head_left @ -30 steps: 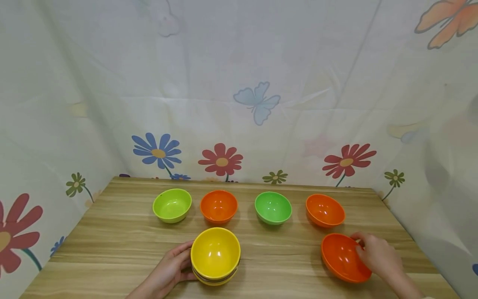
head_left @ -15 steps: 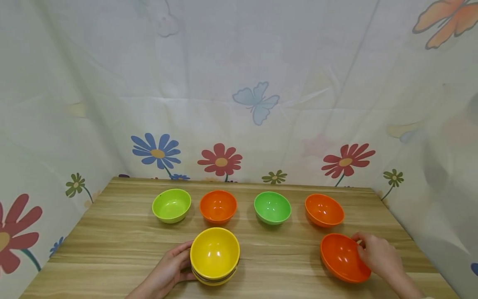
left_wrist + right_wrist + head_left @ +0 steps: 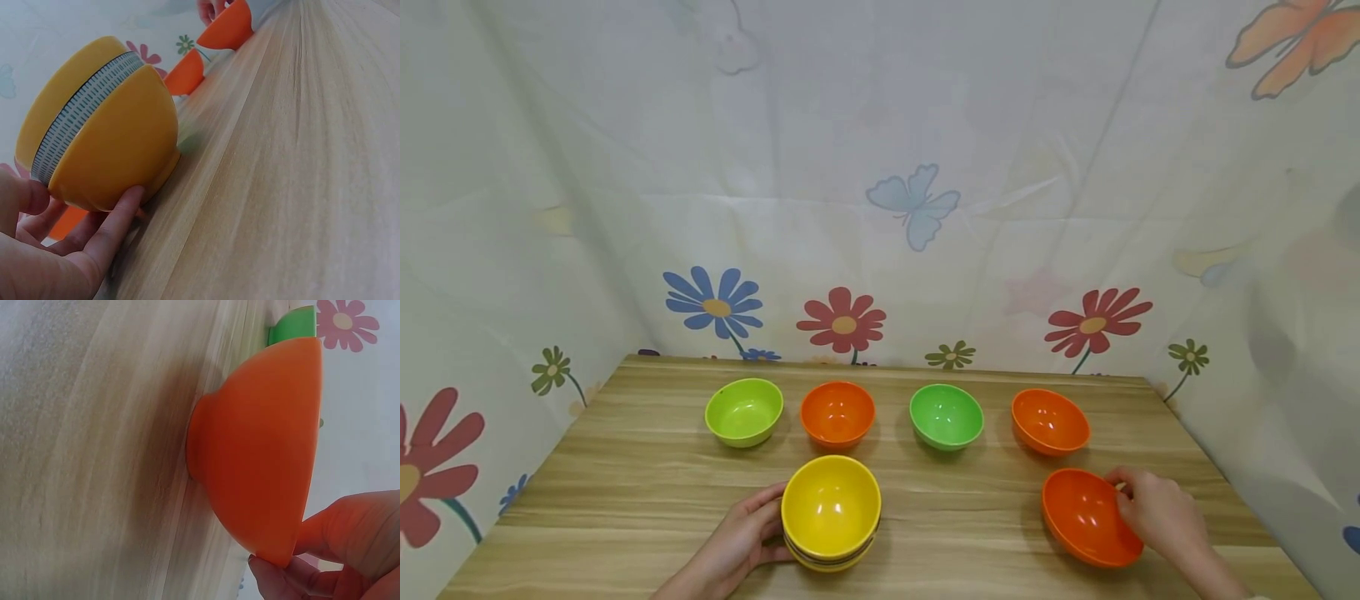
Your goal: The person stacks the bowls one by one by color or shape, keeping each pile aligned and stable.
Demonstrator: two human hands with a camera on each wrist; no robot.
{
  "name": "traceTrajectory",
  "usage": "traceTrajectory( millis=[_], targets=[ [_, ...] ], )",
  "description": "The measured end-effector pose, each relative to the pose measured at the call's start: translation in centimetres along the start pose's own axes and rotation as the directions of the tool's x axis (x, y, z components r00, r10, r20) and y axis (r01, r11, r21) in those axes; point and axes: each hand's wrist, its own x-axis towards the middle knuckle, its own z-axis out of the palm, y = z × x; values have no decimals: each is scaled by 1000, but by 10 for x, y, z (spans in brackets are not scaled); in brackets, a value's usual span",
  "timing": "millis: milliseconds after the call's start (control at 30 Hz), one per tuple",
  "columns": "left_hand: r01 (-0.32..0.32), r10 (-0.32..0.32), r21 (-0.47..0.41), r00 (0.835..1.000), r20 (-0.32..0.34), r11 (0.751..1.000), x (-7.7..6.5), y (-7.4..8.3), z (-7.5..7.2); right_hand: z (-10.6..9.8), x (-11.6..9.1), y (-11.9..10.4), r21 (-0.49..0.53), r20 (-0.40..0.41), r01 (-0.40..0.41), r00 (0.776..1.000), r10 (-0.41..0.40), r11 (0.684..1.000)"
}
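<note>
The person's left hand (image 3: pixel 737 533) cups the left side of a stack of round, glossy yellow bowls (image 3: pixel 831 508), its fingers and thumb curved against the outer walls. The stack sits upright on the near part of the wood-grain desk (image 3: pixel 958 533). A pale patterned band (image 3: pixel 84 119) shows between two yellow walls, so a good hold spans that join; squeezing the upper bowl alone could let the lower one slip. The side away from the palm has no support, so gentle, even pressure suits better than a sideways push.

The right hand (image 3: pixel 1161 512) pinches the right-hand rim of a wide, smooth orange bowl (image 3: pixel 1086 517), plastic by its look, the fingers narrow over the edge. This bowl is well to the right of the stack; whether its foot bears fully on the desk is hard to tell. A one-sided pinch probably lets the far side dip, so a firm grip and a level wrist serve best.

Behind stand a lime-green bowl (image 3: pixel 744 412), a second orange bowl (image 3: pixel 838 414), a mint-green bowl (image 3: pixel 947 417) and a third orange bowl (image 3: pixel 1050 422). The last is near the pinched bowl, so its rim deserves clearance.
</note>
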Motion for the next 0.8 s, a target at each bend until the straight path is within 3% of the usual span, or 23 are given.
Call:
traceTrajectory(
  millis=[800],
  targets=[
    [-2,3,-9,1000,8,1000,1,-1,-2,4,0,-10,27,-17,17,1000,-17,999]
  ],
)
